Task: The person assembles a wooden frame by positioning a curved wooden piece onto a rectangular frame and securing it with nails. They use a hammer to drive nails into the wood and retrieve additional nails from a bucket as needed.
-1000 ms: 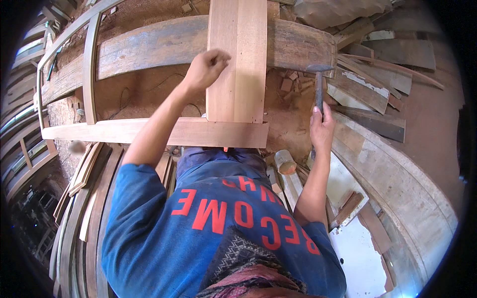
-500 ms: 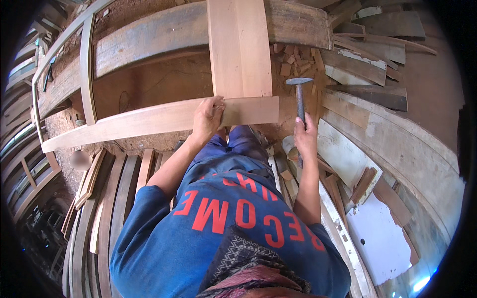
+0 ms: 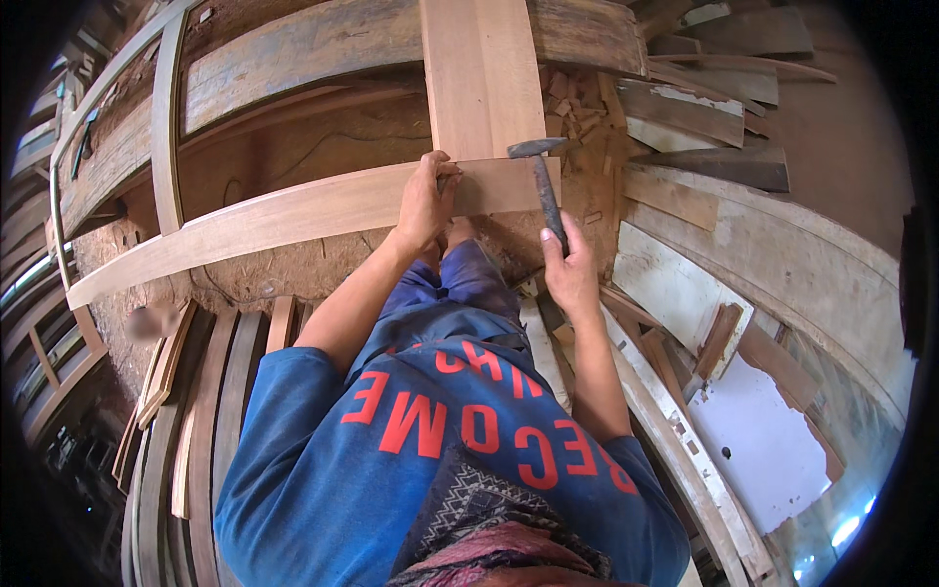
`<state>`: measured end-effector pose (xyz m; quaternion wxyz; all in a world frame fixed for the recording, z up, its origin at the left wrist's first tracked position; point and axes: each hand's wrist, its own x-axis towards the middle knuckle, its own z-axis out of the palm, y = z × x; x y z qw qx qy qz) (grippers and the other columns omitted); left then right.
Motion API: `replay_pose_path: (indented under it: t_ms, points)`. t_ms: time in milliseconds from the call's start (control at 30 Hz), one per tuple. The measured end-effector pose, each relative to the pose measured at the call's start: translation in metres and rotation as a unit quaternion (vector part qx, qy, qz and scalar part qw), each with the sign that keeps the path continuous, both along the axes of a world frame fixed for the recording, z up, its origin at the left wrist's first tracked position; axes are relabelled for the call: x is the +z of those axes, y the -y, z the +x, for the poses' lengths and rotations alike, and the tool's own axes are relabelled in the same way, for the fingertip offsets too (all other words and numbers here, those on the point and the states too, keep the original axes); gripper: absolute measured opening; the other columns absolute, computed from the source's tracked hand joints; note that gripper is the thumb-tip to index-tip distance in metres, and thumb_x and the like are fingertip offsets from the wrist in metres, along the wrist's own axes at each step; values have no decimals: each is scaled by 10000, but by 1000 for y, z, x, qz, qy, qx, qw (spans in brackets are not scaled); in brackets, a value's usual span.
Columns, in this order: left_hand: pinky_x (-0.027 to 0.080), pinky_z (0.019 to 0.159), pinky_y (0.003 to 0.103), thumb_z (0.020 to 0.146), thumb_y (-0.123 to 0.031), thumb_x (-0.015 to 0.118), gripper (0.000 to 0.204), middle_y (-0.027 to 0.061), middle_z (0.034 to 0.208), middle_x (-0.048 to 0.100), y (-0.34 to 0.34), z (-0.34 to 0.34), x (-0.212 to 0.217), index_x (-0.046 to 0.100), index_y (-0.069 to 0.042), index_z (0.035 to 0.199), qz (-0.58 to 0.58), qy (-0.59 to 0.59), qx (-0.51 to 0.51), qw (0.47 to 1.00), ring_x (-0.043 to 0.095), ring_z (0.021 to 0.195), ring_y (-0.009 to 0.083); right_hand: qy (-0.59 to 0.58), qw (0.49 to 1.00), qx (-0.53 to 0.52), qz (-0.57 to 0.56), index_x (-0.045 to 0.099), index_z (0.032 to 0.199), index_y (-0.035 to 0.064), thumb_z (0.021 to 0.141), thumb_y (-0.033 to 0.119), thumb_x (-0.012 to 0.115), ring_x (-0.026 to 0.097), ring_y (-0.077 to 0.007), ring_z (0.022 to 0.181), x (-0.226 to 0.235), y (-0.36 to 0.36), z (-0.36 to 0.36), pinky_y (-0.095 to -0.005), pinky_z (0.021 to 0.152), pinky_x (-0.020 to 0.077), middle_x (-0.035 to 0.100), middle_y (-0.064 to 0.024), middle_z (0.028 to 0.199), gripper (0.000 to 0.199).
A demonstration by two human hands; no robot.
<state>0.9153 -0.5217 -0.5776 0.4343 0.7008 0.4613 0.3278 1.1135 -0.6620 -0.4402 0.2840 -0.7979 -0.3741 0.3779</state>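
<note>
My right hand is closed round the dark handle of a hammer. The hammer's head is over the right end of a pale wooden rail, close to its far edge; I cannot tell if they touch. My left hand grips the same rail, its fingers bent over the far edge beside a wide upright panel. The panel meets the rail's far edge just right of that hand. Anything small between the left fingertips is hidden.
A thick weathered plank lies across the back, under the panel. At left a narrow slat joins the rail. Wood offcuts lie on the floor behind. Long boards are stacked at lower left, and a white sheet lies at right.
My right hand has brought the hammer left, from beside the rail to over its right end. My left hand stays on the rail, its fingers slightly shifted. The view has moved a little.
</note>
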Motion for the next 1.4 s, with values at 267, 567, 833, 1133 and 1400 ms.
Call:
replay_pose_path:
  t_ms: [267,567,833,1133,1400]
  points:
    - [566,826,455,945,-67,720,352,181,1031,748,-1,1,3,501,-4,1213,-20,-12,-6,1000,718,995,401,106,987,87,85,529,1475,67,1055,240,570,699,-472,1035,-3,3,-46,-517,836,562,711,-272,1148,456]
    - [566,812,469,923,-35,711,359,198,1009,748,-1,1,2,498,-7,1211,-27,-29,-10,999,717,986,411,214,965,148,37,467,1528,105,1054,246,570,698,-487,902,-19,7,-54,-565,763,565,718,-272,1022,506]
    - [556,852,430,901,-40,727,290,199,1035,732,-19,-4,0,553,-6,1131,24,28,-22,999,707,962,403,163,981,94,-34,504,1504,95,1058,273,570,694,-502,930,-22,8,-38,-566,775,542,713,-301,1054,484]
    - [513,971,471,1022,-658,424,845,342,1214,675,-168,23,-38,655,144,1151,-396,-137,54,907,667,1165,423,144,989,-22,10,540,1471,61,1056,294,552,661,-523,1040,-32,35,8,-549,858,530,698,-326,1087,476]
    - [481,1039,532,1044,-672,355,891,416,1223,635,-144,76,-29,602,169,1201,-250,-211,145,934,611,1207,531,120,992,-4,-24,573,1418,44,1055,278,570,670,-475,1094,-9,29,42,-490,926,523,695,-283,1173,431]
